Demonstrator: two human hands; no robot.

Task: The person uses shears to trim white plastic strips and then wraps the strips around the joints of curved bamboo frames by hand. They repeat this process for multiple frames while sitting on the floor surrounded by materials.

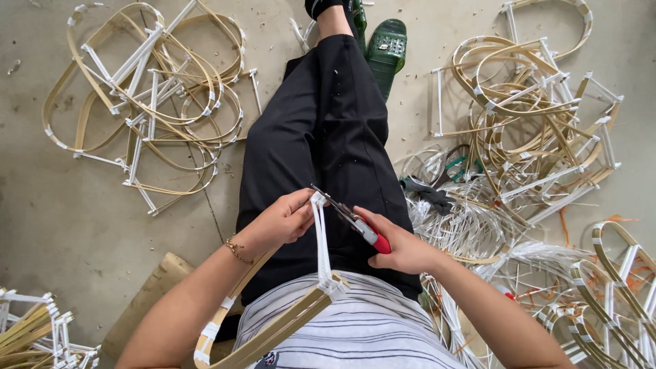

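Left hand [277,222] pinches the bamboo frame's [273,331] white strut top over the lap; right hand [403,247] is closed round red-handled pliers [352,220], tips touching it. Frame piles [147,96] crowd both sides of the floor.

We see bare forearms, no sleeves reaching either hand. Thin gold chain bracelet [236,250] just behind left hand [279,222]. Right hand [403,247] and its wrist unadorned. Below hands, white top with thin dark stripes [355,328]; small dark emblem near hem. Beyond hands, loose black trousers [321,137], black sock [320,7].
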